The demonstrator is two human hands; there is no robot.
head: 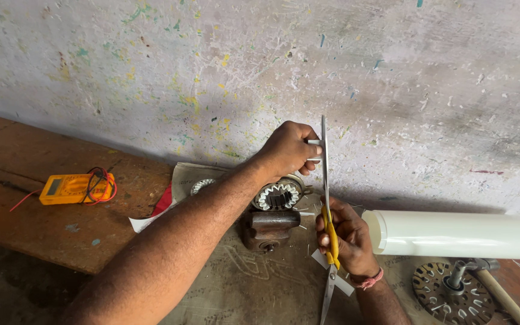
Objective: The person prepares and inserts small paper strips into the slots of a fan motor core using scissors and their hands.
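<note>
My left hand point(287, 147) is raised in front of the wall and pinches a small white strip point(314, 142) next to the upper end of a scissor blade. My right hand point(347, 238) grips yellow-handled scissors point(326, 180), which stand nearly upright with one long blade pointing up to the strip. A second metal tip shows below my right hand. White paper offcuts point(320, 260) lie under that hand. A toothed metal stator ring point(278, 195) sits on a dark metal block point(269, 229), just below my left wrist.
A white roll of sheet point(458, 235) lies at the right. A perforated round metal plate point(452, 292) and a wooden handle point(501, 295) are below it. A yellow multimeter point(76, 188) with red and black leads rests on the wooden bench point(43, 235). The paint-spattered wall point(260, 66) stands close behind.
</note>
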